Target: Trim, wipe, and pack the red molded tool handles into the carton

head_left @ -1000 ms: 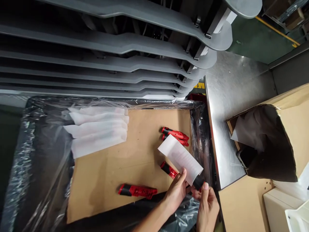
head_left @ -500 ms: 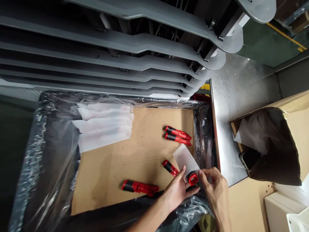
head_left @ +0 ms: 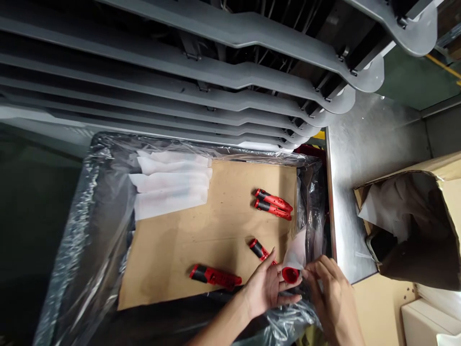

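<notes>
A red and black plastic housing, its round red end (head_left: 290, 274) facing me, is wrapped in a thin white sleeve (head_left: 297, 250). My left hand (head_left: 264, 288) is palm up with its fingers stretched under the housing, the thumb apart from it. The fingers of my right hand (head_left: 326, 281) pinch the sleeve's edge beside the red end. Just behind my left hand lies a bare housing (head_left: 258, 248), partly hidden by that hand. Another housing (head_left: 215, 277) lies further left, on brown cardboard (head_left: 173, 250). Two more housings (head_left: 272, 204) rest side by side beyond my hands.
Several white-wrapped pieces (head_left: 173, 182) lie in a row at the left in the plastic-lined bin (head_left: 82, 226). Grey curved racks (head_left: 223, 96) overhang its far side. To the right are a metal table (head_left: 363, 144) and an open carton (head_left: 418, 259) holding white sheets.
The white sleeve has swung from leaning left to leaning right, and it now covers the housing's black part. My left fingers have opened out. The whole view has shifted slightly.
</notes>
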A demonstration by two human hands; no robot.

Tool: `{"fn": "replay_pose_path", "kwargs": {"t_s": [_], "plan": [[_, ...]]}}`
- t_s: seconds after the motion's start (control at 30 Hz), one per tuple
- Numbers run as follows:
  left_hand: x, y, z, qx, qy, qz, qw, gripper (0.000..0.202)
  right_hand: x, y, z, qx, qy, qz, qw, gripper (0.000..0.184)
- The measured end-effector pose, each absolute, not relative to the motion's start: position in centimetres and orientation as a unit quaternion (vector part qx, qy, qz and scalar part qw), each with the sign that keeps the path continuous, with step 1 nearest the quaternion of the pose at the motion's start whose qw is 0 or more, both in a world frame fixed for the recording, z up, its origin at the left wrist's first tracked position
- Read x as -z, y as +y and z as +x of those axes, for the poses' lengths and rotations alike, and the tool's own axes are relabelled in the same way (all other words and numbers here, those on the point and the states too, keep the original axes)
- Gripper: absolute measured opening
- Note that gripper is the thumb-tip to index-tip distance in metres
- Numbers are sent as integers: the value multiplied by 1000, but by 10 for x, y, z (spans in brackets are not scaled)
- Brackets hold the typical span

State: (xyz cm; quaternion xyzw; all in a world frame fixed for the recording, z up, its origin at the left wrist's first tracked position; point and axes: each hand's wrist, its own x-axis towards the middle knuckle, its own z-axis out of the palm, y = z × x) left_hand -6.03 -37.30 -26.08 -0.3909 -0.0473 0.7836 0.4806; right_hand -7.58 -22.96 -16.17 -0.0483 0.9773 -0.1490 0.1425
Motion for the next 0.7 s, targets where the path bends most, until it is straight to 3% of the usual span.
{"fn": "replay_pose_path", "kwargs": {"t_s": [0.3,0.47,0.6,0.7], "plan": [[254,-380,-63,-782,-68,-390,482,36,147,-240,-68,143,981,-65,110,37],[250,-390,-63,-762,-15,-429,484,39,152,-246,-57,185,971,-53,143,37],[250,-414,-50,-788,85,-503,345,10,164,-240,-44,279,954,25,105,31],[265,-444,-48,-766,172,-597,165,10,179,-233,-33,316,941,79,88,35]]}}
